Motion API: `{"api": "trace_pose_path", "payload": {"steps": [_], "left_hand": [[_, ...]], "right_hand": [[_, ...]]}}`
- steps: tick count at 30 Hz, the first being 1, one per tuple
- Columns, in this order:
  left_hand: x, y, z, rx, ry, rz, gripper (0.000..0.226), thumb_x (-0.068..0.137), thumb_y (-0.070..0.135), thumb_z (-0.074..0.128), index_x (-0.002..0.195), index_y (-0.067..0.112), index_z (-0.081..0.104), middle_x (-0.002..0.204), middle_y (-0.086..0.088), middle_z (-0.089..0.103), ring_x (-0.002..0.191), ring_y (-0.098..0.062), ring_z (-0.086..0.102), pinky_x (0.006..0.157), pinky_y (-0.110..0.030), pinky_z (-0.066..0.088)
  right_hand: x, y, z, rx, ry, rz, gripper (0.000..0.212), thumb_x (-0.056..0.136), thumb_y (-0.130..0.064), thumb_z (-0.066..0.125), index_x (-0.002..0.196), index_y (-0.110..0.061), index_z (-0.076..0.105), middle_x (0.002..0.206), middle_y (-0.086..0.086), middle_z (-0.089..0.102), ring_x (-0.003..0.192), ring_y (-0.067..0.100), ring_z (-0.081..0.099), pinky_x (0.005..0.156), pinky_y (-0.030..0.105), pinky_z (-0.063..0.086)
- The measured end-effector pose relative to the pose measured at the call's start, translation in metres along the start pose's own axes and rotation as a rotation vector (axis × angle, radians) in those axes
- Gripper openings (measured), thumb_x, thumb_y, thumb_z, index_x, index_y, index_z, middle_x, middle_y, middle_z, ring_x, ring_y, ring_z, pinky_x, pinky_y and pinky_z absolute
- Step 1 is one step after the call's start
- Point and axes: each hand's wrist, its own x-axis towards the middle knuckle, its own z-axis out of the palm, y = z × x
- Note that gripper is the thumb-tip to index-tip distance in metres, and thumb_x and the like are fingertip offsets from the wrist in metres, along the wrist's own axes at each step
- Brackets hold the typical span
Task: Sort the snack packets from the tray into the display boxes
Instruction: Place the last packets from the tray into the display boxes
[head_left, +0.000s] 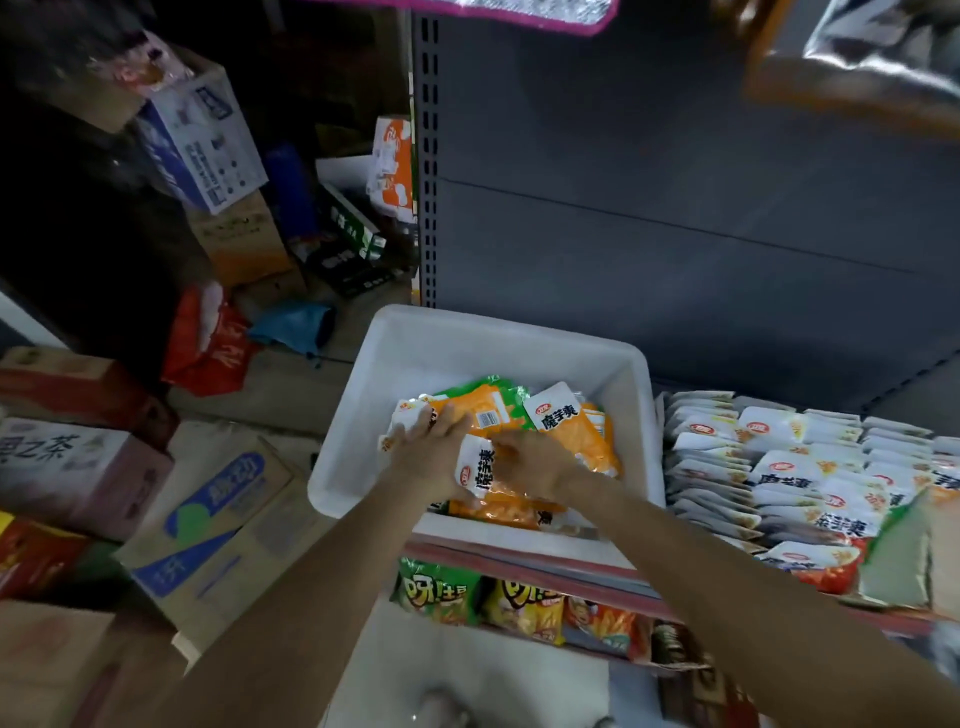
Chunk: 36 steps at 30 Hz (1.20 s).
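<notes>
White plastic tray (470, 338) resting on the shelf (675, 234), holding a loose heap of orange-and-white snack packets (561, 415). Both hands are inside the tray: the left hand (428, 452) lies with straight fingers pressed flat on the heap, while the right hand (540, 467) has its fingers curled onto a white-ended packet (480, 470) held between the two hands. The display boxes (779, 467) stand just beside the tray on the right, already filled with upright rows of like packets. Judged step: gathering a batch for transfer. To do it well, square the packets with printed faces aligned, grip the stack by its edges rather than the crinkling middle, and match flavour to row before inserting. Loose foil is likely to slide; a modest batch seems safer.
</notes>
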Motion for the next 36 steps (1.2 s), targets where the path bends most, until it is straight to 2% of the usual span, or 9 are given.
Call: {"api": "trace_pose_path", "payload": {"steps": [2,4,9,14,17,23,27,32,36], "left_hand": [[-0.002,0.002,0.001,-0.02,0.054,-0.032,0.114,0.063,0.058,0.077,0.148,0.027,0.008,0.156,-0.001,0.003,0.144,-0.032,0.005,0.111,-0.059,0.018],[-0.004,0.002,0.005,-0.044,0.111,-0.051,0.11,0.059,0.058,0.078,0.145,0.026,0.016,0.151,0.001,0.015,0.14,-0.032,0.017,0.105,-0.059,0.03],[-0.001,-0.001,0.007,-0.139,0.085,-0.06,0.11,0.06,0.052,0.081,0.144,0.023,0.018,0.148,-0.002,0.017,0.136,-0.031,0.019,0.106,-0.052,0.033],[0.002,-0.003,0.008,-0.24,0.065,-0.075,0.112,0.057,0.048,0.085,0.144,0.023,0.018,0.15,-0.003,0.015,0.137,-0.032,0.016,0.108,-0.054,0.03],[0.004,-0.002,0.008,-0.262,0.077,-0.08,0.112,0.056,0.047,0.086,0.143,0.022,0.019,0.148,-0.003,0.018,0.136,-0.031,0.018,0.107,-0.054,0.032],[0.008,-0.005,0.013,-0.294,0.09,-0.068,0.114,0.051,0.05,0.087,0.141,0.024,0.022,0.145,-0.003,0.022,0.134,-0.031,0.021,0.106,-0.055,0.033],[0.01,-0.006,0.015,-0.287,0.103,-0.073,0.114,0.048,0.052,0.087,0.139,0.024,0.024,0.143,-0.002,0.024,0.134,-0.03,0.023,0.106,-0.054,0.034],[0.009,-0.004,0.016,-0.302,0.101,-0.102,0.119,0.048,0.051,0.088,0.142,0.024,0.019,0.147,-0.002,0.021,0.137,-0.031,0.018,0.108,-0.055,0.03],[0.005,-0.006,0.015,-0.336,0.001,-0.13,0.126,0.055,0.054,0.084,0.149,0.025,0.004,0.157,-0.002,-0.002,0.143,-0.037,-0.001,0.113,-0.058,0.017]], "right_hand": [[0.005,0.004,-0.017,0.002,0.114,0.014,0.035,0.095,-0.019,0.046,0.129,-0.017,0.054,0.124,0.009,0.059,0.112,0.027,0.057,0.091,0.031,0.044],[0.013,0.006,-0.03,-0.027,0.151,0.045,0.042,0.096,-0.018,0.048,0.138,-0.014,0.043,0.137,0.012,0.048,0.121,0.027,0.05,0.101,0.033,0.04],[0.035,0.007,-0.033,-0.134,0.0,0.04,0.066,0.095,-0.013,0.049,0.15,-0.016,0.013,0.156,0.006,0.018,0.14,0.026,0.025,0.114,0.035,0.023],[0.062,0.01,-0.033,-0.294,0.16,0.148,0.043,0.091,-0.008,0.051,0.133,-0.01,0.046,0.14,0.013,0.037,0.13,0.031,0.031,0.105,0.04,0.034],[0.063,0.005,-0.037,-0.316,0.15,0.186,0.026,0.093,-0.009,0.047,0.117,-0.004,0.056,0.124,0.015,0.055,0.116,0.03,0.049,0.095,0.037,0.042],[0.055,0.018,-0.033,-0.094,0.155,0.194,0.046,0.092,-0.008,0.052,0.136,-0.013,0.04,0.138,0.016,0.04,0.125,0.032,0.042,0.105,0.039,0.038],[0.057,0.022,-0.035,-0.085,0.248,0.218,0.024,0.096,-0.012,0.047,0.119,-0.009,0.055,0.119,0.014,0.059,0.109,0.029,0.056,0.091,0.035,0.047],[0.038,0.014,-0.042,-0.038,0.402,0.146,0.017,0.099,-0.015,0.036,0.112,-0.008,0.044,0.098,0.016,0.062,0.088,0.035,0.059,0.071,0.04,0.048],[0.007,0.007,-0.071,0.272,0.663,0.058,0.017,0.1,-0.014,0.035,0.109,-0.003,0.044,0.079,0.017,0.057,0.071,0.035,0.056,0.059,0.037,0.041]]}}
